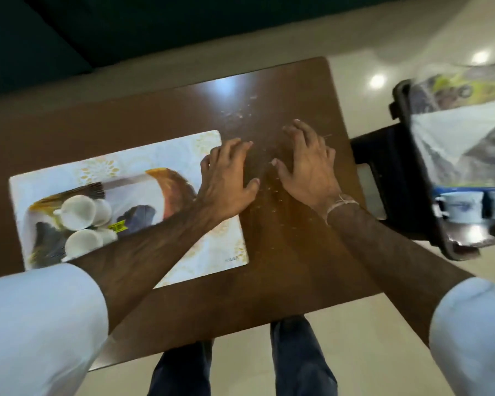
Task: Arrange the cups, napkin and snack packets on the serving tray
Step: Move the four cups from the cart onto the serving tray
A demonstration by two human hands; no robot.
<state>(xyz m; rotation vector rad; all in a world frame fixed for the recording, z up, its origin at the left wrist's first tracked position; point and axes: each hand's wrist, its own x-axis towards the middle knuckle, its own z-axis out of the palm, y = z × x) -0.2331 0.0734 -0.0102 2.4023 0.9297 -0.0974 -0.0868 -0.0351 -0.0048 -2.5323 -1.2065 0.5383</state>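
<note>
— So, how does the serving tray [160,155] lie?
— Flat, a glossy pale rectangle with rounded corners, long axis across the brown wooden counter [283,267]'s left. White cups [82,221] lie tipped on it.
— Hands?
— Left hand [227,181] and right hand [306,164] spread flat, empty, beside it.

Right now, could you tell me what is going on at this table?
A person stands at a brown table with both hands spread flat and holding nothing: the left hand at the edge of a white patterned mat, the right hand on bare wood. White cups lie tipped among snack packets on the mat. To the right, a dark tray holds a white napkin, packets and another cup.
</note>
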